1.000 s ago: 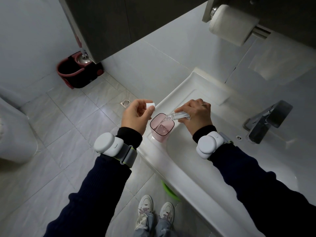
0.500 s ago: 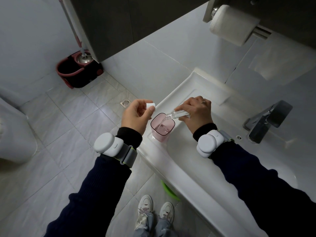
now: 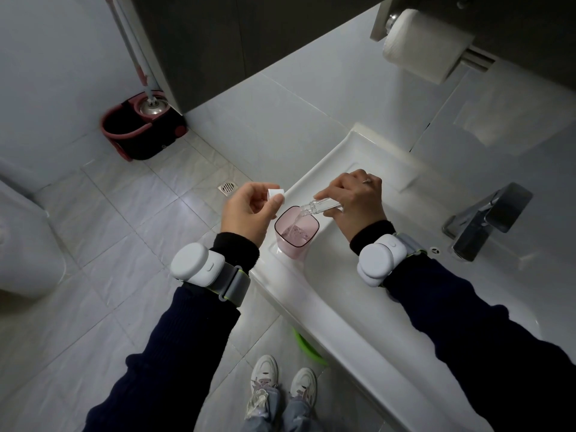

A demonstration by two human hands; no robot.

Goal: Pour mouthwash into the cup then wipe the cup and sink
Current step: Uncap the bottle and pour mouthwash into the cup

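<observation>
A translucent pink cup stands on the left corner of the white sink. My right hand grips a small clear mouthwash bottle, tilted neck-down over the cup's rim. A thin stream of clear liquid runs from it into the cup, which holds some liquid. My left hand hovers just left of the cup and pinches the bottle's white cap between thumb and fingers.
A dark metal faucet stands at the right of the sink. A toilet paper roll hangs on the wall above. A red mop bucket sits on the tiled floor at left, near a floor drain. A toilet edge is far left.
The bottle stays tilted over the cup and the pouring continues; the liquid in the cup has risen slightly. Both hands have hardly moved.
</observation>
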